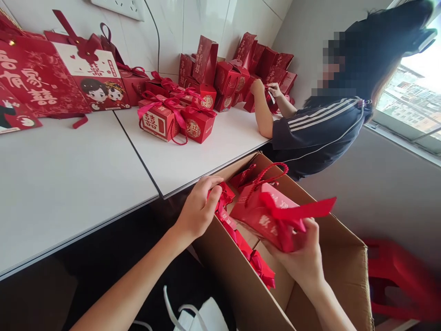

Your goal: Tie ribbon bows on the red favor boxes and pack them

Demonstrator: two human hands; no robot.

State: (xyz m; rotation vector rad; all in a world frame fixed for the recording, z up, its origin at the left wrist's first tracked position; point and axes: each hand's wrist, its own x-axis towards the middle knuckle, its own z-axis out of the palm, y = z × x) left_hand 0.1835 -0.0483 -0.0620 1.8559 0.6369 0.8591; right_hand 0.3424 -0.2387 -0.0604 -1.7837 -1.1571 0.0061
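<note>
My right hand (306,257) grips a red gift box (255,211) with a ribbon bow and a twisted cord handle, tilted above the inside of an open cardboard carton (344,230). The bow's loose ribbon end sticks out to the right. At the carton's near left corner, my left hand (198,207) curls over the wall, thumb and fingers around the top of another red gift box (225,195). Its fingertips are partly hidden. A row of red gift boxes with bows (251,255) lines the carton's left wall, and more red boxes sit in its far corner.
A white table (69,184) holds ribboned red gift boxes (160,119), stacked red boxes (227,82) and large red gift bags (31,73). At right, a co-worker in a dark striped sleeve (320,119) handles red boxes. A red stool (399,276) stands beyond the carton.
</note>
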